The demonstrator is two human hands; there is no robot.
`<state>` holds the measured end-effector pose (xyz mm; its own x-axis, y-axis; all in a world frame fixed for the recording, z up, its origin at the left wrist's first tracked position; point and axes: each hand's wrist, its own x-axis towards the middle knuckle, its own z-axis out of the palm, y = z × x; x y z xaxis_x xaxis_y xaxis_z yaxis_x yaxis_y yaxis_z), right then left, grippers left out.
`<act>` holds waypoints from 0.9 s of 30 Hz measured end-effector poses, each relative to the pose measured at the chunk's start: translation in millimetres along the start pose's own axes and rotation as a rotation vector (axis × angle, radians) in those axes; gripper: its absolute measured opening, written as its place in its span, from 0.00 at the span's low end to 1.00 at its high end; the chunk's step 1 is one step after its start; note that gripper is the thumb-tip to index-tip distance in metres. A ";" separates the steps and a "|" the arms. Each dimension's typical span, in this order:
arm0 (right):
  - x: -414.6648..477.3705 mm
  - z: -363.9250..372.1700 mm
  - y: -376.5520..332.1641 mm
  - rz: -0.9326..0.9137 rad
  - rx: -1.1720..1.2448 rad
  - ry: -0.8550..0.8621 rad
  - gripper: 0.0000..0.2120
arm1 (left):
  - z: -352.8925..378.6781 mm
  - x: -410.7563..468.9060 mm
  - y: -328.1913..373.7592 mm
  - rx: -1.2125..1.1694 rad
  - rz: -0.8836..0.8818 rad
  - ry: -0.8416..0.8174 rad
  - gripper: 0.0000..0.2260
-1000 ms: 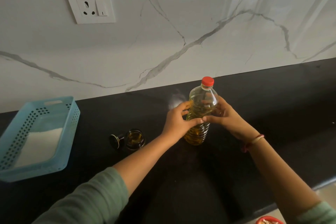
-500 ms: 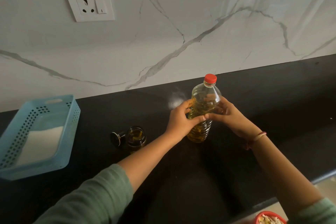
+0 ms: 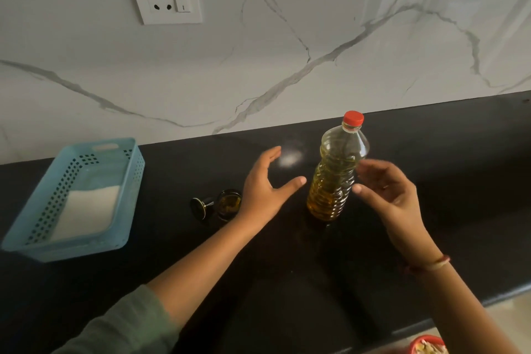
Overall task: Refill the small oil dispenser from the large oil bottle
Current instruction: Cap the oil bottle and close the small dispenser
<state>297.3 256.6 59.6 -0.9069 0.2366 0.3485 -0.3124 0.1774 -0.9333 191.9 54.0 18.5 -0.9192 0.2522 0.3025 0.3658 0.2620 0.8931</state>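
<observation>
Two hands, left hand point(image 3: 265, 190) and right hand point(image 3: 388, 192), are held open and empty either side of the capped large oil bottle point(image 3: 334, 172), upright on the tabletop point(image 3: 287, 267). A knock could topple it. The small oil dispenser point(image 3: 227, 204) stands uncapped just left; spillage is possible. No legible labelling is observed.

Both bare forearms come out of muted grey-green long sleeves point(image 3: 126, 322), soft knit-looking fabric, pushed up toward the elbows. Right wrist has a thin thread-like band point(image 3: 431, 264), pale pinkish strand with a red segment. Left hand point(image 3: 265, 190) and right hand point(image 3: 393, 192): no gloves.
</observation>
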 end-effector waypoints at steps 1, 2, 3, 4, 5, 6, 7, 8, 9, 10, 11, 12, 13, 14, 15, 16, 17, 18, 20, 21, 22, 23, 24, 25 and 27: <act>-3.6 7.9 -2.3 0.002 0.011 -0.036 0.19 | -6.6 -3.0 -1.8 0.006 0.007 0.029 0.29; -6.1 16.9 -3.7 0.012 0.024 -0.076 0.18 | -13.5 -6.1 -4.3 0.016 0.011 0.056 0.27; -7.5 26.2 -3.9 0.026 0.035 -0.113 0.18 | -20.2 -8.7 -6.4 0.024 0.014 0.082 0.25; -8.4 36.4 -2.5 0.042 0.045 -0.148 0.18 | -27.4 -11.2 -8.6 0.033 0.019 0.110 0.23; -8.4 47.2 -0.3 0.055 0.053 -0.179 0.18 | -35.2 -13.1 -11.2 0.045 0.023 0.140 0.21; -7.5 57.1 1.6 0.063 0.059 -0.207 0.18 | -42.9 -14.5 -13.8 0.056 0.026 0.166 0.19; -6.1 63.8 3.7 0.067 0.060 -0.230 0.18 | -47.7 -15.2 -15.6 0.066 0.024 0.187 0.17; -3.4 75.6 7.4 0.075 0.064 -0.266 0.17 | -57.8 -17.0 -20.8 0.083 0.012 0.214 0.16; -0.2 86.5 11.3 0.085 0.064 -0.297 0.16 | -67.3 -19.3 -25.7 0.100 -0.002 0.235 0.15; 3.0 91.2 14.6 0.091 0.054 -0.310 0.16 | -71.8 -20.0 -29.1 0.109 -0.011 0.241 0.15; 7.2 98.2 18.8 0.097 0.050 -0.325 0.15 | -78.6 -21.8 -34.3 0.123 -0.027 0.247 0.14; 11.8 108.1 23.4 0.106 0.055 -0.344 0.14 | -88.0 -24.6 -41.1 0.143 -0.049 0.260 0.14; 16.7 117.3 27.6 0.114 0.060 -0.357 0.13 | -95.8 -27.0 -47.6 0.164 -0.068 0.270 0.14; 21.5 125.6 31.7 0.119 0.062 -0.367 0.12 | -102.3 -29.4 -53.8 0.181 -0.085 0.275 0.14; 26.3 133.3 35.6 0.123 0.062 -0.377 0.12 | -108.0 -32.0 -59.7 0.192 -0.103 0.276 0.14; 31.1 138.9 39.5 0.128 0.057 -0.384 0.11 | -111.6 -33.6 -65.3 0.198 -0.123 0.275 0.14; 35.8 144.4 44.1 0.133 0.046 -0.394 0.10 | -114.7 -35.3 -71.3 0.207 -0.146 0.275 0.14; 40.1 148.5 48.4 0.136 0.032 -0.405 0.10 | -116.9 -36.4 -76.7 0.220 -0.166 0.273 0.14; 48.1 155.1 56.5 0.144 0.006 -0.431 0.10 | -119.7 -38.5 -86.7 0.237 -0.198 0.266 0.15; 51.3 157.6 59.8 0.150 -0.003 -0.440 0.10 | -120.3 -39.1 -90.4 0.240 -0.211 0.262 0.15; 54.3 160.7 63.2 0.157 -0.010 -0.450 0.10 | -120.7 -40.0 -94.0 0.240 -0.224 0.259 0.16; 56.9 164.0 66.0 0.164 -0.015 -0.459 0.10 | -120.6 -40.8 -96.8 0.236 -0.234 0.258 0.16; 59.1 167.4 68.6 0.172 -0.018 -0.469 0.10 | -120.4 -41.6 -99.3 0.231 -0.242 0.258 0.16; 61.0 171.0 70.8 0.182 -0.021 -0.479 0.09 | -119.8 -42.1 -101.5 0.229 -0.251 0.255 0.17; 64.0 177.1 73.9 0.200 -0.015 -0.493 0.09 | -117.8 -42.2 -104.9 0.239 -0.261 0.239 0.18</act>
<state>166.2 115.7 -2.4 -0.9748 -0.2090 0.0783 -0.1189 0.1894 -0.9747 175.1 -93.8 -48.8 -0.9831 -0.0670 0.1705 0.1142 0.5039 0.8562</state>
